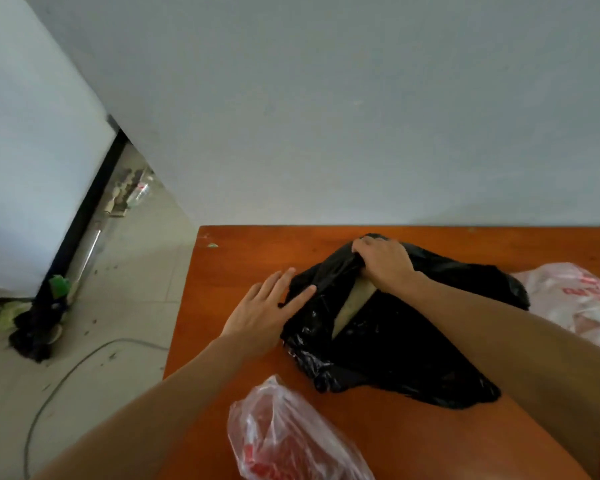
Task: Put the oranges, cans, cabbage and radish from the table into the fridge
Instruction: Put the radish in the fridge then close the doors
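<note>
Bunching the black bag (395, 348) near the table's (250, 244) far edge in a curled right hand (385, 268), pressing its left side with a flat, straight-fingered left hand (264, 310). Could rip the thin plastic or roll contents off the left edge if yanked. Can't identify the pale patch (355, 303) inside: radish, maybe. Seeing no oranges, cans, cabbage.
</note>
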A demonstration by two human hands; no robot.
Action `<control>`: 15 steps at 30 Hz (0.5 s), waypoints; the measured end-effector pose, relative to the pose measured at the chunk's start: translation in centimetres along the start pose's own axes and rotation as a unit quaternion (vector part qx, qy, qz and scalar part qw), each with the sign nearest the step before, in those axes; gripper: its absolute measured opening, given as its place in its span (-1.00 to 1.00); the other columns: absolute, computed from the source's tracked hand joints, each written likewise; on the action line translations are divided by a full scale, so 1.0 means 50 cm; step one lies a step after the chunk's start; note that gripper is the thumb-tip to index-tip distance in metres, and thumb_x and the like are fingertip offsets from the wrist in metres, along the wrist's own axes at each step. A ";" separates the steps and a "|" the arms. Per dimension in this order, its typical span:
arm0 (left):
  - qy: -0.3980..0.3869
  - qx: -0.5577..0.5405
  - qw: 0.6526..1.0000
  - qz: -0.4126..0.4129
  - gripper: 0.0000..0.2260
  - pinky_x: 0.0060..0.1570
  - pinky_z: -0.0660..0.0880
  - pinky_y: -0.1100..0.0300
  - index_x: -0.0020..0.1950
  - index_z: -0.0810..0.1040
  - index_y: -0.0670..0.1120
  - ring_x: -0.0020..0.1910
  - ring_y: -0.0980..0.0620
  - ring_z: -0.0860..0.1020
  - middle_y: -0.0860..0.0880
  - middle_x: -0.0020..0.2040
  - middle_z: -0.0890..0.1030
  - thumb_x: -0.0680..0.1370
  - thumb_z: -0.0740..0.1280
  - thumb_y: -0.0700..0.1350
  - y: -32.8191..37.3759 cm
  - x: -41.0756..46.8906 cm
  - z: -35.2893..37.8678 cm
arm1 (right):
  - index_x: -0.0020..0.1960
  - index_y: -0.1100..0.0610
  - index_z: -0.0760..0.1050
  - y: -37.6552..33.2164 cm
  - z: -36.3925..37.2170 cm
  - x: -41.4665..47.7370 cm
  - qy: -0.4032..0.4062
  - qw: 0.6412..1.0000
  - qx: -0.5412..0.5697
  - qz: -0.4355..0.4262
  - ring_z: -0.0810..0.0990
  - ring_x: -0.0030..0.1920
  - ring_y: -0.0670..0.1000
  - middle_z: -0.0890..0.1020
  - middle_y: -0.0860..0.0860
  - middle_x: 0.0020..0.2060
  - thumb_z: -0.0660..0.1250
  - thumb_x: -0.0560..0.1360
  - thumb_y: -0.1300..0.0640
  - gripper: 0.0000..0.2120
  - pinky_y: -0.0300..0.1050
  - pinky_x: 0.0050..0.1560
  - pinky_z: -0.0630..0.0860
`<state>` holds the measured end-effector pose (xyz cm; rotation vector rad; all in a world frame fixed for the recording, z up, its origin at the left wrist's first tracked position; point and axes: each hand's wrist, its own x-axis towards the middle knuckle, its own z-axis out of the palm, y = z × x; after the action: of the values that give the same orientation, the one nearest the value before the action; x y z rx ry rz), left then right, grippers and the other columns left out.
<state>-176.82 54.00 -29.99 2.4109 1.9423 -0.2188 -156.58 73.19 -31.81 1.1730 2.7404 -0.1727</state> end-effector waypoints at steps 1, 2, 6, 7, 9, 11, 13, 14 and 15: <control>0.015 0.004 0.999 0.034 -0.15 0.28 0.39 -0.13 0.55 0.04 0.09 0.45 -0.26 0.27 -0.24 0.52 0.20 0.36 0.43 -0.08 0.010 0.010 0.005 | 0.11 0.06 0.43 -0.009 -0.010 0.023 0.008 1.000 0.023 0.014 0.56 0.03 0.16 0.58 0.06 0.05 0.24 0.49 0.16 -0.81 0.00 -0.09 0.39; 0.029 0.001 0.997 0.067 -0.22 0.32 0.33 -0.17 0.54 0.12 0.08 0.48 -0.26 0.21 -0.23 0.53 0.16 0.38 0.40 -0.01 0.024 0.020 0.011 | 0.09 0.06 0.43 -0.019 -0.012 0.043 0.018 0.999 0.045 0.023 0.57 -0.02 0.18 0.60 0.07 0.01 0.22 0.50 0.17 -0.83 -0.01 -0.14 0.39; 0.005 -0.031 0.993 0.112 -0.46 0.44 0.01 -0.27 0.50 0.22 0.10 0.54 -0.25 -0.02 -0.17 0.57 0.03 0.54 0.12 0.22 0.070 0.067 0.041 | 0.05 0.05 0.43 -0.051 0.011 0.100 -0.002 0.991 0.127 0.034 0.56 -0.05 0.17 0.61 0.04 -0.02 0.21 0.47 0.20 -0.82 0.04 -0.12 0.48; -0.039 -0.029 0.995 0.091 -0.44 0.45 -0.03 -0.27 0.51 0.19 0.08 0.54 -0.24 -0.07 -0.17 0.57 0.01 0.56 0.05 0.28 0.073 0.078 0.049 | 0.06 0.04 0.44 -0.048 0.020 0.106 -0.012 0.990 0.136 0.035 0.56 -0.02 0.16 0.60 0.03 -0.01 0.24 0.45 0.21 -0.80 0.03 -0.10 0.49; -0.114 -0.029 0.992 0.036 -0.39 0.45 -0.05 -0.24 0.53 0.12 0.04 0.54 -0.22 -0.09 -0.16 0.56 0.04 0.57 -0.02 0.32 0.062 0.092 0.070 | 0.14 0.02 0.45 -0.022 0.034 0.108 -0.034 0.992 0.117 0.029 0.55 0.08 0.14 0.59 0.02 0.08 0.30 0.43 0.16 -0.71 0.02 0.00 0.47; -0.132 -0.054 0.990 -0.007 -0.43 0.42 0.08 -0.14 0.52 0.14 -0.01 0.53 -0.17 0.02 -0.12 0.52 0.17 0.60 -0.03 0.27 0.043 0.096 0.087 | 0.27 -0.01 0.42 0.022 0.044 0.094 -0.077 0.992 0.087 0.056 0.51 0.18 0.16 0.55 0.04 0.19 0.34 0.47 0.04 -0.62 0.05 0.13 0.42; -0.114 -0.101 0.988 -0.027 -0.53 0.35 0.21 0.00 0.47 0.24 -0.03 0.48 -0.10 0.16 -0.06 0.45 0.30 0.64 -0.02 0.17 0.026 0.090 0.101 | 0.30 -0.02 0.42 0.073 0.056 0.067 -0.095 0.985 0.078 0.117 0.49 0.22 0.17 0.52 0.06 0.22 0.32 0.48 0.00 -0.61 0.06 0.17 0.41; -0.104 -0.114 0.988 -0.029 -0.58 0.32 0.24 0.04 0.45 0.26 -0.03 0.44 -0.08 0.22 -0.04 0.42 0.34 0.65 -0.01 0.10 0.016 0.085 0.108 | 0.25 -0.02 0.45 0.098 0.061 0.051 -0.092 0.982 0.080 0.144 0.50 0.20 0.18 0.53 0.08 0.21 0.29 0.49 0.01 -0.67 0.05 0.14 0.42; -0.102 -0.114 0.988 -0.028 -0.62 0.31 0.25 0.06 0.45 0.26 -0.02 0.41 -0.07 0.25 -0.03 0.41 0.35 0.66 0.01 0.04 0.004 0.080 0.116 | 0.14 0.00 0.48 0.117 0.064 0.036 -0.089 0.978 0.089 0.168 0.52 0.17 0.19 0.56 0.11 0.16 0.26 0.50 0.03 -0.78 0.04 0.09 0.44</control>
<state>-176.29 57.14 -36.25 2.1040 1.8374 -0.2230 -153.23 77.96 -35.56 1.5615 2.3707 -0.4632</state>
